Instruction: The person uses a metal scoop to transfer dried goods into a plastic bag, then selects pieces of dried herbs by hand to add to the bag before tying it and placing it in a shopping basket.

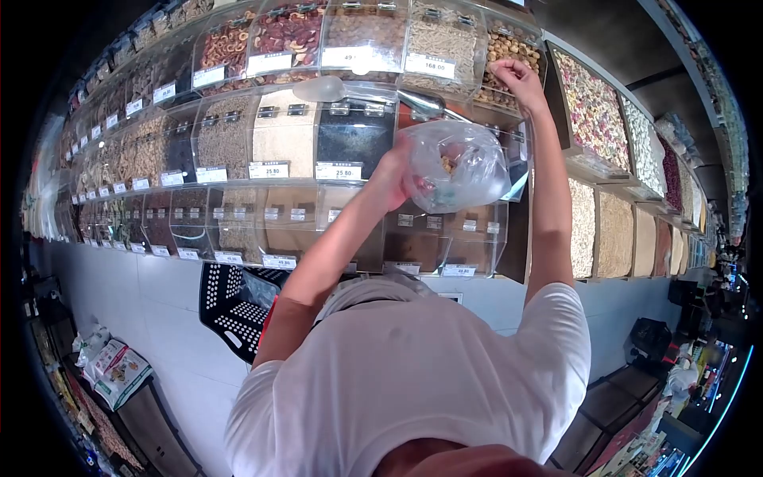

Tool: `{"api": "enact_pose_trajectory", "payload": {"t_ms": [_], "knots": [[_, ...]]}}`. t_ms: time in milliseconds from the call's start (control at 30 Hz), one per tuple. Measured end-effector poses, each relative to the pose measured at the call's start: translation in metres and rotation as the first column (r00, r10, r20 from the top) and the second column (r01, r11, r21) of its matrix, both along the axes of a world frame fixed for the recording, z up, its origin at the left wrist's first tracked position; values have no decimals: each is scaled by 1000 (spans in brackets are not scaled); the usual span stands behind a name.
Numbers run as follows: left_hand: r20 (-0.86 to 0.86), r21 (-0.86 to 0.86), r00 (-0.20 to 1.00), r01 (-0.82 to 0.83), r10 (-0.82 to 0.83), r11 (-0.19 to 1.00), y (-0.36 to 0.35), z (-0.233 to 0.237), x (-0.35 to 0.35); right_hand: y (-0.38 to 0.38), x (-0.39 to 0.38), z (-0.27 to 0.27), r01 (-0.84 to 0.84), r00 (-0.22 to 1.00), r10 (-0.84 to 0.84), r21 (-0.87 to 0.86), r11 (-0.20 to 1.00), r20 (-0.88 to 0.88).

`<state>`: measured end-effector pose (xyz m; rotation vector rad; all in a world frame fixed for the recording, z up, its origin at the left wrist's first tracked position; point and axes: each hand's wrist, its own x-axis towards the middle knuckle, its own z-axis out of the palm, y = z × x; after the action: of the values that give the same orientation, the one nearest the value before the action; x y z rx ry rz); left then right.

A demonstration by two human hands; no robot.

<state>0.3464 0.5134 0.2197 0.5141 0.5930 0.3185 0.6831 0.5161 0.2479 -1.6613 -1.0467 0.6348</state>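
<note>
My left hand (pixel 395 171) is closed on the side of a clear plastic bag (pixel 481 179). A few small yellow-brown pieces (pixel 447 165) show inside the bag. My right hand (pixel 520 83) is at the bin of brown, roundish dried pieces (pixel 509 41) in the top row, fingers curled and their tips together. Whether something small sits between those fingertips cannot be made out. Left of the bag lies a translucent scoop (pixel 319 89) on the ledge between bin rows. A shiny metal scoop (pixel 421 103) rests beside it, partly behind the bag.
Rows of clear-lidded bins with price labels (pixel 339 171) stretch to the left. On the right stand open bins of petals (pixel 586 111) and grains (pixel 613 226). A black perforated shopping basket (pixel 226 306) is beside me at lower left. Printed sacks (pixel 119 370) lie further back.
</note>
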Motion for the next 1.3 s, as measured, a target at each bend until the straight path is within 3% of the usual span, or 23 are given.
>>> {"api": "enact_pose_trajectory", "payload": {"t_ms": [33, 100, 167, 233, 333, 433, 567, 600, 633, 733, 767, 800, 867, 900, 967, 1067, 1167, 1200, 1300], "knots": [[-1, 10, 1000, 11, -11, 1000, 2, -2, 1, -16, -29, 21, -59, 986, 60, 16, 998, -157], [-10, 24, 999, 38, -38, 999, 3, -8, 1, -46, -73, 41, -202, 949, 210, 56, 978, -234], [-28, 37, 999, 42, -41, 998, 2, -4, 2, -71, -103, 46, -427, 850, 393, -20, 904, -351], [-28, 40, 998, 49, -48, 998, 2, 1, 2, -84, -126, 39, -583, 799, 546, -104, 806, -251], [-21, 30, 998, 59, -59, 998, 1, 7, 1, -91, -148, 26, -470, 795, 536, -271, 840, 284], [-35, 34, 997, 72, -70, 997, 2, 5, 1, -86, -151, 7, -392, 725, 501, -315, 864, 473], [-59, 77, 992, 119, -114, 990, 9, -5, 1, -84, -139, 23, -487, 798, 552, -281, 827, 243], [-81, 88, 989, 133, -126, 987, 10, -4, 0, -81, -129, 33, -462, 857, 512, -349, 815, 61], [-58, 80, 991, 126, -121, 989, 11, -7, 0, -77, -120, 43, -465, 885, 444, -213, 859, -143], [-39, 64, 993, 112, -110, 992, 11, -10, 1, -53, -64, 41, -121, 992, 123, -120, 985, 11], [-67, 67, 992, 114, -109, 991, 10, -3, 0, -39, -46, 32, -52, 985, 44, 49, 997, 167], [-97, 67, 989, 115, -108, 991, 9, 3, -2, -20, -10, 2, 57, 920, -107, 142, 988, 378], [-105, 54, 990, 97, -91, 994, 6, 7, -2, 2, 28, -22, 208, 658, -256, 156, 966, 708], [-109, 48, 991, 88, -82, 995, 6, 9, -2, 10, 36, -26, 266, 610, -242, 93, 960, 754], [-107, 25, 991, 81, -78, 996, 7, 11, -1, 29, 58, -56, 304, 459, -326, 198, 932, 826], [-97, 9, 993, 63, -62, 998, 7, 12, -1, 42, 63, -68, 412, 286, -285, 151, 899, 915], [-70, 8, 996, 62, -61, 998, 9, 8, -1, 48, 66, -69, 468, 274, -209, 60, 882, 939], [-58, 9, 996, 65, -65, 998, 9, 6, -1, 48, 64, -64, 487, 210, -160, 38, 873, 965], [-33, 21, 997, 71, -70, 997, 12, 2, -2, 41, 57, -47, 467, 223, -96, -20, 884, 970]]}}
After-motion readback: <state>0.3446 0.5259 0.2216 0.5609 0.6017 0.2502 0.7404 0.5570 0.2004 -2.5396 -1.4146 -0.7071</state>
